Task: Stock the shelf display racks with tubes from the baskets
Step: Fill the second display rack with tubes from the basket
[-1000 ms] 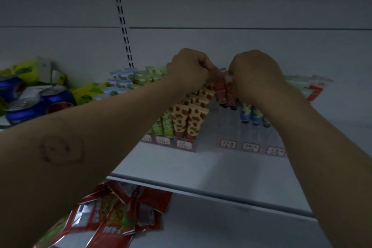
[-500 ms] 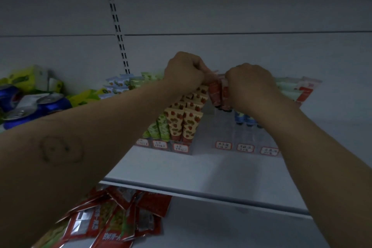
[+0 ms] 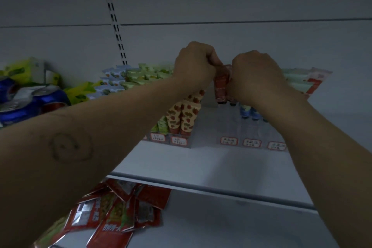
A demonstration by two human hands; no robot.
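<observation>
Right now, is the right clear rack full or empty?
Mostly empty: clear rack lanes bare down to the price labels; only blue tubes at the back, beside red tubes gripped by left hand and right hand.

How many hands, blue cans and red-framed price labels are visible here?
Hands: 2, left hand and right hand, both holding the red tubes
Blue cans: 3
Price labels: 6, one half hidden behind the left forearm
Total: 11
</observation>
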